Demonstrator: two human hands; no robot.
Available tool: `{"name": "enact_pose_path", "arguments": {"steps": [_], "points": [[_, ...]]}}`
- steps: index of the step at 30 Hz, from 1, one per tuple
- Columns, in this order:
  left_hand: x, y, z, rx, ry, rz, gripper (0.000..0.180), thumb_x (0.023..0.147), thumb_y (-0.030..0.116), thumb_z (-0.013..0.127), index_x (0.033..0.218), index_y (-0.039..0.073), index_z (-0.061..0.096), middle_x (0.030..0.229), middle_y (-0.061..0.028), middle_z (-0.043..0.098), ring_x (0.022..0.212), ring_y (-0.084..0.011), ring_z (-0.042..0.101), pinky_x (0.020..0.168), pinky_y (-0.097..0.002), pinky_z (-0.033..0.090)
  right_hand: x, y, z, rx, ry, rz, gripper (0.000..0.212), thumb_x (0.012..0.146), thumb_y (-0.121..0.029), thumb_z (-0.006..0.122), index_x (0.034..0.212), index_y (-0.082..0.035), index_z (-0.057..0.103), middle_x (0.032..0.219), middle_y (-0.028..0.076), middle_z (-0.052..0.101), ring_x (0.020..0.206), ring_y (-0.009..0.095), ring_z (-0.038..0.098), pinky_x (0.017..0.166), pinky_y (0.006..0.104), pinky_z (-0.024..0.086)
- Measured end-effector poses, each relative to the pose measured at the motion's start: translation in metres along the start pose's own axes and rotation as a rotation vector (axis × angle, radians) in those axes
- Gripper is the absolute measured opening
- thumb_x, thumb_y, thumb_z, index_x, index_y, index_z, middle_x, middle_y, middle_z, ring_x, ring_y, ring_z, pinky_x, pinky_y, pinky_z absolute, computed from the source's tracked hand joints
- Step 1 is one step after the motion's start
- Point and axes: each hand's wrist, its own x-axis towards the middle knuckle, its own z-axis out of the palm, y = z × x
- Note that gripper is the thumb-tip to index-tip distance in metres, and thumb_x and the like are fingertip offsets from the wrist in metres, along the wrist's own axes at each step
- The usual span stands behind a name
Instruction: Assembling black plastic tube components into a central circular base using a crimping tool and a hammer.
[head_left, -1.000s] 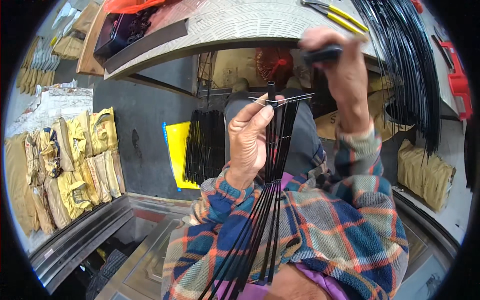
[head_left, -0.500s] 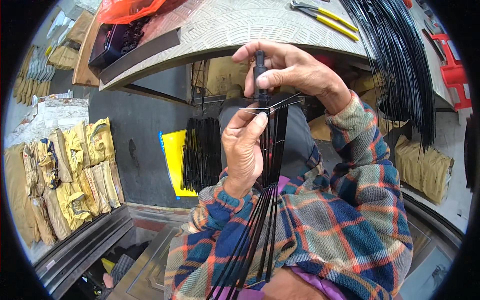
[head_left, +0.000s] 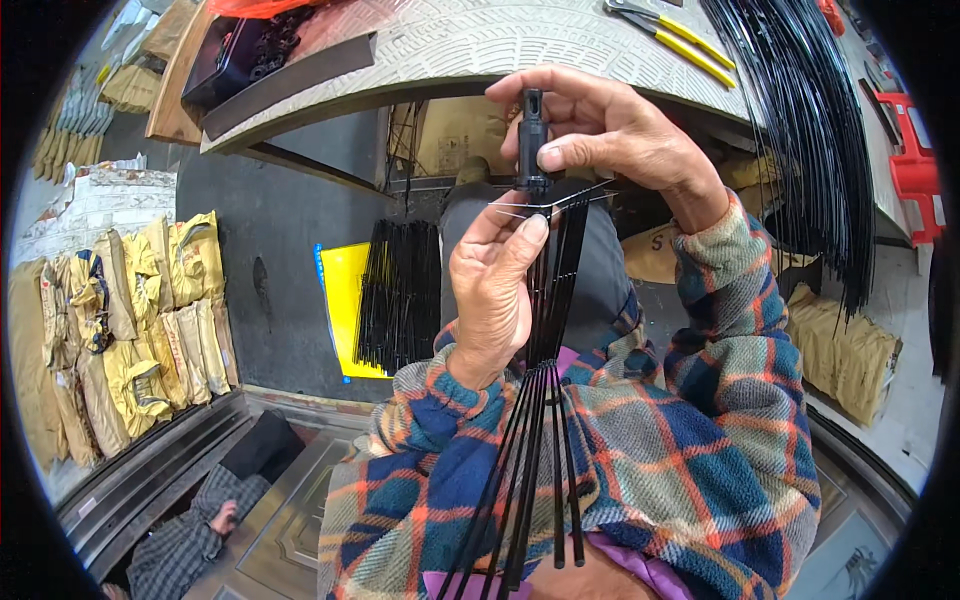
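My left hand (head_left: pixel 492 290) pinches the upper ends of a fan of several thin black rods (head_left: pixel 537 420) that run down over my plaid sleeves toward my lap. A thin wire threads through the rod tips at my left fingertips. My right hand (head_left: pixel 610 130) holds a small black cylindrical hub (head_left: pixel 531 130) upright, just above the rod tips and touching them. Both hands are in front of the edge of a patterned worktable (head_left: pixel 470 50).
Yellow-handled pliers (head_left: pixel 668 35) lie on the table. A large bundle of black rods (head_left: pixel 800 130) hangs over its right edge. Another black rod bundle (head_left: pixel 398 295) rests on a yellow sheet on the floor. Yellow-brown sacks (head_left: pixel 130 310) stack at left. Another person's arm (head_left: pixel 190 545) shows bottom left.
My right hand came down from the table with the black hub and brought it onto the rod tips held by my left hand. The left hand stayed almost still.
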Motion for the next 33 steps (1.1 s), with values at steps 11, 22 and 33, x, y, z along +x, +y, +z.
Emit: {"name": "enact_pose_path", "arguments": {"steps": [11, 22, 33], "points": [[0.001, -0.005, -0.003, -0.021, 0.094, 0.02, 0.032, 0.08, -0.001, 0.06, 0.11, -0.004, 0.05, 0.09, -0.006, 0.059, 0.081, -0.0084, 0.057, 0.077, -0.0194, 0.047, 0.004, -0.014, 0.02, -0.49, 0.076, 0.036, 0.042, 0.078, 0.0, 0.061, 0.116, -0.001, 0.045, 0.083, 0.001, 0.052, 0.078, 0.005, 0.048, 0.069, 0.0203, 0.042], [-0.001, -0.001, 0.0, -0.044, 0.02, 0.041, 0.029, 0.081, 0.0, 0.059, 0.109, -0.003, 0.051, 0.089, -0.0062, 0.06, 0.082, -0.0086, 0.058, 0.077, -0.0201, 0.047, 0.0, -0.01, 0.016, -0.351, 0.019, -0.067, 0.051, 0.076, -0.005, 0.067, 0.121, -0.003, 0.044, 0.086, 0.0, 0.052, 0.079, 0.007, 0.05, 0.07, 0.02, 0.043], [-0.005, 0.003, -0.013, -0.072, -0.016, 0.031, 0.028, 0.084, 0.003, 0.056, 0.112, -0.003, 0.052, 0.101, -0.0078, 0.06, 0.091, -0.0125, 0.056, 0.086, -0.0257, 0.042, -0.041, 0.037, 0.093, -0.053, 0.79, -0.083, 0.076, 0.067, -0.003, 0.072, 0.129, -0.003, 0.026, 0.101, 0.008, 0.045, 0.085, 0.012, 0.048, 0.077, 0.025, 0.042]]}}
